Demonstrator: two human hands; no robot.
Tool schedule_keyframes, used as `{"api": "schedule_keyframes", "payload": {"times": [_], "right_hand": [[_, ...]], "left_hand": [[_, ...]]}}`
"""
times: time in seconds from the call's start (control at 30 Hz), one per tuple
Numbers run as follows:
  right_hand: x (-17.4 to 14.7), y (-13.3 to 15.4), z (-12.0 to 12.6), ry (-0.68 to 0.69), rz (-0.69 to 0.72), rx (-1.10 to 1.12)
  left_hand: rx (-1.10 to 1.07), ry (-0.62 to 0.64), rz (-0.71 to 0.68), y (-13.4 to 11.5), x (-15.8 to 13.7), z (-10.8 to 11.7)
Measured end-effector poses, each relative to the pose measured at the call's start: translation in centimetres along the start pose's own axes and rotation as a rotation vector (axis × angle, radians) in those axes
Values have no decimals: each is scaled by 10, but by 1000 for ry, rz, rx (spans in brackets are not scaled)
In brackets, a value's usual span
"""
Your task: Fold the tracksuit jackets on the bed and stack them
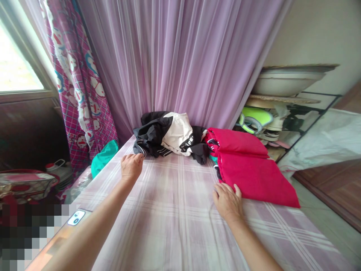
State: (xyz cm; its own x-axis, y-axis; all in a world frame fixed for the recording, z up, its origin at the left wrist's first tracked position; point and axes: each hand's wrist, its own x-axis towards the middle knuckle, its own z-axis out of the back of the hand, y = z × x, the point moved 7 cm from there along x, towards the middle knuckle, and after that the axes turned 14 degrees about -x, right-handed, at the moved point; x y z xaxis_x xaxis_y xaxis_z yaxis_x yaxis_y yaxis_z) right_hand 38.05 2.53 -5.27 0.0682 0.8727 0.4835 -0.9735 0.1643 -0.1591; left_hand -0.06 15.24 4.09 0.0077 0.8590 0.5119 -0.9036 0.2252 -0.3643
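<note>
A crumpled black, grey and white garment (179, 131) with pale piping and lettering lies at the far end of the bed. My left hand (132, 166) is closed at its near left corner, fingertips on the piped dark edge. Folded red cloth (254, 175) is stacked in two thick parts on the right side. Beside its near left corner my right hand (228, 201) rests palm down, fingers somewhat spread, holding nothing. Other dark, red and green fabric (213, 160) shows between the garment and the red cloth.
A plaid sheet (175, 222) covers the bed. Purple curtains (169, 56) hang behind it. To the right stands a rack (318, 116) with a basin (287, 81) and a lime-green visor (258, 116). A phone (75, 222) lies by my left forearm; teal cloth (104, 158) hangs at the left edge.
</note>
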Motion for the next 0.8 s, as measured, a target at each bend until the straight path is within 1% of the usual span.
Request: {"api": "schedule_keyframes", "payload": {"times": [0.13, 0.23, 0.3, 0.4, 0.5, 0.57, 0.67, 0.73, 0.8], "right_hand": [[1, 1, 3, -5, -3, 7], [1, 2, 4, -14, -10, 17], [1, 1, 5, -16, -13, 23], [0, 1, 7, -22, -2, 42], [-1, 2, 9, -27, 12, 62], [-2, 1, 8, -29, 9, 83], [-2, -2, 4, -34, -8, 152], [-2, -8, 3, -41, -44, 231], [-2, -13, 9, -49, -101, 343]], "left_hand": [[-55, -27, -195, -47, -19, 34], [-137, -12, -335, -93, -38, 54], [-191, 60, -437, -126, -58, 57], [-247, 190, -622, -174, -100, 52], [-280, 273, -792, -209, -135, 45], [-286, 329, -840, -222, -146, 38], [-292, 406, -825, -226, -144, 27], [-303, 426, -786, -218, -136, 24], [-301, 410, -708, -199, -126, 25]]}}
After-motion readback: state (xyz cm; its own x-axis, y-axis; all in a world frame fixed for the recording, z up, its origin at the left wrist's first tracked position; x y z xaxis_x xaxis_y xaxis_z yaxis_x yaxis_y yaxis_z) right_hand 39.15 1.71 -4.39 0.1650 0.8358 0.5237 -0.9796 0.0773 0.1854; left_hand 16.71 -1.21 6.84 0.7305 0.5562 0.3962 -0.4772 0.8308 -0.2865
